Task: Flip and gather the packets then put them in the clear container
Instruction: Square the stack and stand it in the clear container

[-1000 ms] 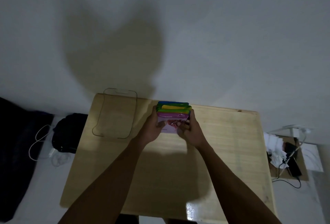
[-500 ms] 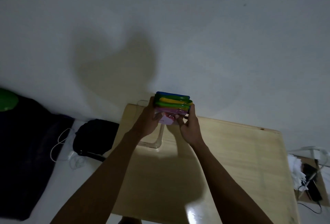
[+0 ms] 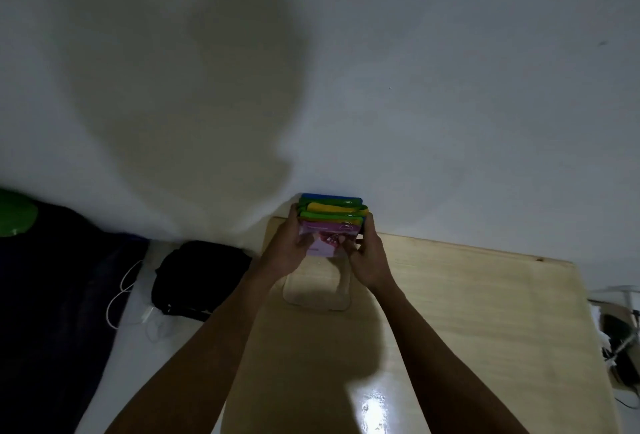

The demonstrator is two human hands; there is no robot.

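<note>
A stack of several packets (image 3: 330,222), blue, green, yellow and purple, is held upright between both hands above the back left of the wooden table (image 3: 478,312). My left hand (image 3: 287,250) grips its left side and my right hand (image 3: 369,260) grips its right side. The clear container (image 3: 317,298) stands on the table directly under the stack; my hands hide its far part.
A black bag (image 3: 197,274) and a white cable (image 3: 121,298) lie on the floor left of the table. A dark cloth (image 3: 52,295) fills the far left. Cables and small items (image 3: 620,340) sit at the right edge. A white wall rises behind.
Both hands have carried the gathered stack leftward from the table's middle to above the clear container. The view has swung left with them.
</note>
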